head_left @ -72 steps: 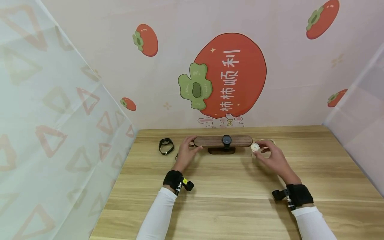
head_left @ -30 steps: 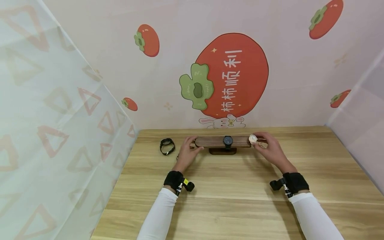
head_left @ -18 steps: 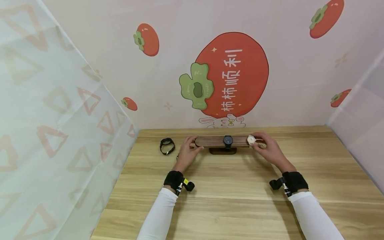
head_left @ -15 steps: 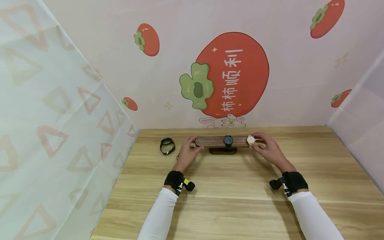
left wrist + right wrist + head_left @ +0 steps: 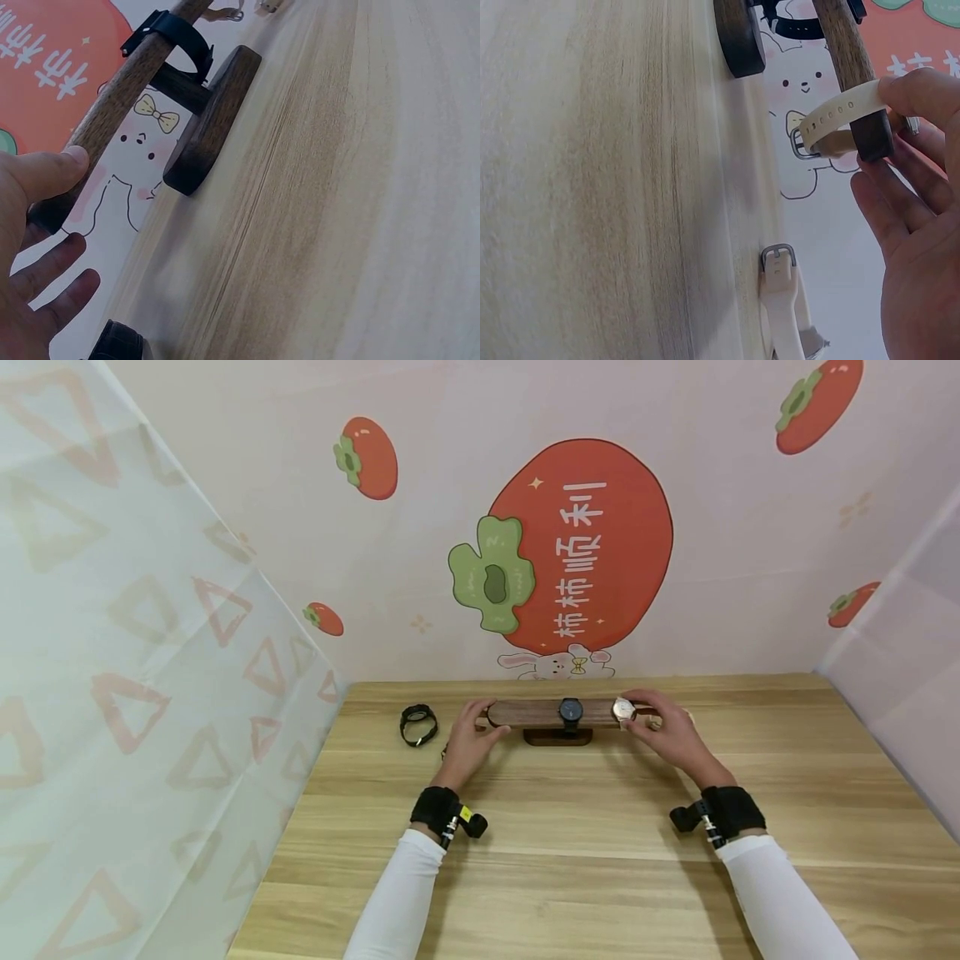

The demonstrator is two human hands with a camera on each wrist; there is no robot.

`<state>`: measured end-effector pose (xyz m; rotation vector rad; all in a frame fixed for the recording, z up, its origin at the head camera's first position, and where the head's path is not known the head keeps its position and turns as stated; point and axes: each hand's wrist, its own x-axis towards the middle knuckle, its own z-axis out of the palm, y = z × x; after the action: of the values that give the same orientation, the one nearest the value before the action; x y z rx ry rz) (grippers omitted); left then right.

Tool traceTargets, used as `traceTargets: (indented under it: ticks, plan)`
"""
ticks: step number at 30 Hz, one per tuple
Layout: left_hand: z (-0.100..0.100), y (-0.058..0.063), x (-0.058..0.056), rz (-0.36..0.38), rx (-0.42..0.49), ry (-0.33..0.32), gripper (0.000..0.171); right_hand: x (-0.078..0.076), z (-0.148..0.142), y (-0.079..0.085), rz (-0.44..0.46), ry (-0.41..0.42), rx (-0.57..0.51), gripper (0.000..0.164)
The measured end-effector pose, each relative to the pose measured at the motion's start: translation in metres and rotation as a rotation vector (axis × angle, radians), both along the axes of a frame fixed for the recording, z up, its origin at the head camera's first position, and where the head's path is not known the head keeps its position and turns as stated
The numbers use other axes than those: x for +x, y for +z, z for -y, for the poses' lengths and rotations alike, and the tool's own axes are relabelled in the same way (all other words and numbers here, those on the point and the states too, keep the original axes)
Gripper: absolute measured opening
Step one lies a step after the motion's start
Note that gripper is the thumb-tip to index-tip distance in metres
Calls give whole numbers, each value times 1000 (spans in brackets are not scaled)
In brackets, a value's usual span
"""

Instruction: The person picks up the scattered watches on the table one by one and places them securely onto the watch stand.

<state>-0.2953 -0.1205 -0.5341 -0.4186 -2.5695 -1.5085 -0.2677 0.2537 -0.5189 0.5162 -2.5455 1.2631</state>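
Observation:
A dark wooden watch stand (image 5: 517,713) has a horizontal bar raised over a small base. My left hand (image 5: 468,745) grips the bar's left end, the thumb (image 5: 56,171) lying along its face. At the other end, my right hand (image 5: 678,739) pinches a white-faced watch (image 5: 623,709). Its cream strap (image 5: 841,112) is buckled into a loop that goes around the bar's end. Near the bar's middle hangs a black watch (image 5: 571,711), its band (image 5: 184,37) looped around the wood.
Left of the stand, another black watch (image 5: 418,727) lies on the wood-grain table (image 5: 555,893). A dark strap (image 5: 118,343) shows by my left hand, mostly hidden in the head view. A second pale-strapped watch (image 5: 781,292) rests behind my right hand. A printed wall (image 5: 420,568) rises behind.
My right hand has moved left, bringing the white-faced watch from beside the bar's right end onto it and slightly farther along. My left hand has kept its grip on the stand.

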Motion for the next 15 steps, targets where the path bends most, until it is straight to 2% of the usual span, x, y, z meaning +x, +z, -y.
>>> traceTargets:
  ticks: [15]
  plan:
    - [-1,0,0,-6,2,3,59,-5,-2,-3,20,21,-12,49]
